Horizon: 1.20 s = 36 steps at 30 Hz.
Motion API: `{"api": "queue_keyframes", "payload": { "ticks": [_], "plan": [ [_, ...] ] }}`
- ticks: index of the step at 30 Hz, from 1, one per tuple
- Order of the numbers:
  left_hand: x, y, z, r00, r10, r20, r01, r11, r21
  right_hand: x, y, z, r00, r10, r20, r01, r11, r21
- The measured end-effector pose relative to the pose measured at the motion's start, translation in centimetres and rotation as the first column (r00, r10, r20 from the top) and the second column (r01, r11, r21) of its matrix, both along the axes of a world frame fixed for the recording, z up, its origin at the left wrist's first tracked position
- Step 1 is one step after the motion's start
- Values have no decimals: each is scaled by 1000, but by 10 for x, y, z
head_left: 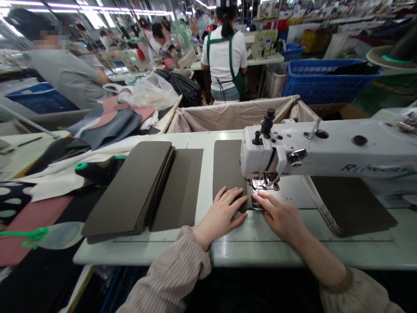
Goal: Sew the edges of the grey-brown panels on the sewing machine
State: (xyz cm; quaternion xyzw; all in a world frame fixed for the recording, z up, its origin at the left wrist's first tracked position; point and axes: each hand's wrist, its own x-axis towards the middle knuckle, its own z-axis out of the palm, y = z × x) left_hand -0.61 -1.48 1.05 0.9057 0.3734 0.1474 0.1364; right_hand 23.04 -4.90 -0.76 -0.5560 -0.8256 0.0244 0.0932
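A dark grey-brown flat panel (pixel 227 167) lies on the sewing machine bed, its right edge under the machine head (pixel 260 150). My left hand (pixel 226 213) rests on the panel's near part, fingers spread and thumb apart. Close to the presser foot (pixel 264 184), my right hand (pixel 284 217) has its fingers stretched toward the panel's edge. A small shiny piece shows below those fingertips; I cannot make out what it is. The needle area is partly hidden by the machine's metal parts.
Left of my hands, a stack of matching panels (pixel 130 187) leans over another flat panel (pixel 182 187). More stacked panels (pixel 353 204) lie right, beneath the machine arm. A black thread cone (pixel 94 171) and fabric pieces lie far left. A cloth-lined bin (pixel 228 115) stands behind; people sit beyond.
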Motion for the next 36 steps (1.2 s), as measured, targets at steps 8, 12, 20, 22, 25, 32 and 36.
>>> {"api": "queue_keyframes", "payload": {
  "ticks": [8,12,20,22,25,32,36],
  "plan": [
    [3,1,-2,1000,16,-5,-16,1000,12,1,0,-2,1000,-1,-18,2,1000,7],
    [5,4,-3,999,50,-22,-49,999,16,2,0,-3,999,10,-45,-9,1000,18],
    [10,18,-7,994,88,-61,-87,996,12,3,0,-4,997,16,-80,-15,1000,14],
    [10,20,-9,994,93,-61,-93,996,7,3,1,-4,996,16,-84,-15,1000,20],
    [10,22,-10,995,92,-50,-92,996,1,3,1,-4,996,19,-83,-18,1000,22],
    [10,22,-10,996,90,-28,-90,996,-10,3,1,-3,997,12,-80,-11,1000,11],
    [10,22,-9,996,92,-23,-92,996,-18,3,1,-3,995,18,-100,-15,1000,25]
  ]
}}
